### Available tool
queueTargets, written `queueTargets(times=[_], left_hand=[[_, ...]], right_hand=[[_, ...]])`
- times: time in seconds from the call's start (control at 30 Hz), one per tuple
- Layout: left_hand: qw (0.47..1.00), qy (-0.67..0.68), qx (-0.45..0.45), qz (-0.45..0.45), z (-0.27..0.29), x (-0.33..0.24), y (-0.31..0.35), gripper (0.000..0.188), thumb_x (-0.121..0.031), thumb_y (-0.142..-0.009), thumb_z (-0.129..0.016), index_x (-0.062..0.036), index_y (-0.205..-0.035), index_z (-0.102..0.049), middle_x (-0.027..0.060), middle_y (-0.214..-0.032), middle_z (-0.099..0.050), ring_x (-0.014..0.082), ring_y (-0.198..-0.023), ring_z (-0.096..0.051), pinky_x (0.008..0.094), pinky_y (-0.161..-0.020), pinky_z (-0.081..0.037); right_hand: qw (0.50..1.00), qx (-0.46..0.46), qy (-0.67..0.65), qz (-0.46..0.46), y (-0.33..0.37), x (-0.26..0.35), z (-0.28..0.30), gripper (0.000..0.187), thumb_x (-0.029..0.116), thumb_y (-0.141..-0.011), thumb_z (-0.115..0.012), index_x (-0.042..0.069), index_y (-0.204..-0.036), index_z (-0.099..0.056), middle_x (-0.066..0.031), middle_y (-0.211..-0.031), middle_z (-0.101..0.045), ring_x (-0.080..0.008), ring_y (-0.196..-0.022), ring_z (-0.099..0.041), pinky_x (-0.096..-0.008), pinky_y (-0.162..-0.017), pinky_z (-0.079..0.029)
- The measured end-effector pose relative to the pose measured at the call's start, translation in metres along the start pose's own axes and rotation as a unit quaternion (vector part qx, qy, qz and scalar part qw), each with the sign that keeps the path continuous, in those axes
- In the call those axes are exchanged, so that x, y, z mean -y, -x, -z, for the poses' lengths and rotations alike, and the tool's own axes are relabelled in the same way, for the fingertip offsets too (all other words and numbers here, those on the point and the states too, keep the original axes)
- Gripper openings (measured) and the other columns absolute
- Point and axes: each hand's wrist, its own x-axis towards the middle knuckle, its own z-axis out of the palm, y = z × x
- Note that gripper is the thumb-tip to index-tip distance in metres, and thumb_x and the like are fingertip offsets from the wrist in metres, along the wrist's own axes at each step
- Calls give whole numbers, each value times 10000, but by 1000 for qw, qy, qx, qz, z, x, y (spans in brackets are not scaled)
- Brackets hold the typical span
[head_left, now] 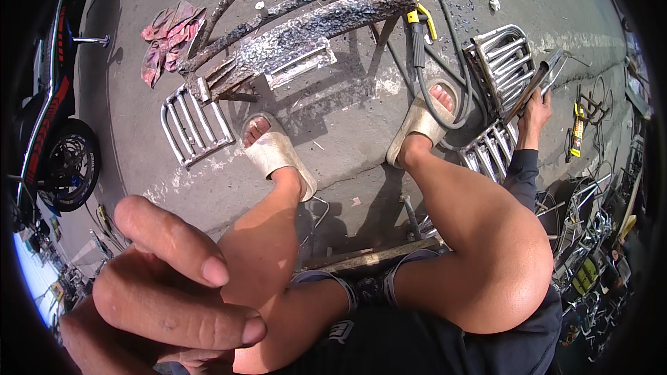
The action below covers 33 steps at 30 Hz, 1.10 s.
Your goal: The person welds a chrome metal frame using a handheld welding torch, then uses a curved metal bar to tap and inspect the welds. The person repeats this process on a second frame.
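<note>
Close to the camera at the lower left, my left hand (167, 285) hangs with its fingers loosely bent and apart; nothing shows in it. Reaching out past my right knee, my right hand (534, 117) is closed round a long narrow metal piece (529, 90), brown on one side; its exact kind is unclear. Shiny bent-bar metal racks (501, 62) lie just left of that hand, one of them partly behind my leg. In front of my feet stands a spatter-crusted metal stand (313, 21), with a small silver metal frame (300, 64) against its near edge.
A welding electrode holder (417, 42) with dark cable (464, 62) hangs at the stand's right end. Another barred rack (196, 125) lies by my left foot. A stained rag (170, 38), a motorcycle wheel (68, 164), a yellow packet (577, 130) and piled metal scraps (597, 236) surround me.
</note>
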Motion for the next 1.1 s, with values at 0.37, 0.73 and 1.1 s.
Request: queueTargets(times=[0.37, 0.73, 1.1], left_hand=[[916, -80, 292, 265, -47, -52, -44, 411, -471, -973, -632, -123, -1192, -640, 49, -940, -597, 198, -884, -589, 406, -872, -453], [921, 133, -81, 358, -60, 90, 9, 925, -496, -842, -818, 48, -1490, -445, 217, -1362, -589, 286, -1256, -582, 423, -1114, -442], [817, 406, -243, 328, -33, 110, 39, 928, -124, -681, -614, 99, -1533, -322, 313, -1398, -520, 408, -1312, -546, 550, -1175, -387]], right_hand=[[984, 102, 0, 143, 97, 123, -60, 506, 66, -984, -710, -131, -1414, -530, -110, -1160, -708, -111, -978, -635, -230, -884, -503], [853, 293, 34, 431, 182, 235, -144, 495, 27, -866, -792, 13, -1345, -665, -116, -1060, -699, -179, -823, -653, -284, -804, -541], [854, 372, -251, 264, 216, 277, -200, 551, 17, -951, -671, -34, -1461, -471, -197, -1065, -699, -261, -919, -713, -336, -740, -586]])
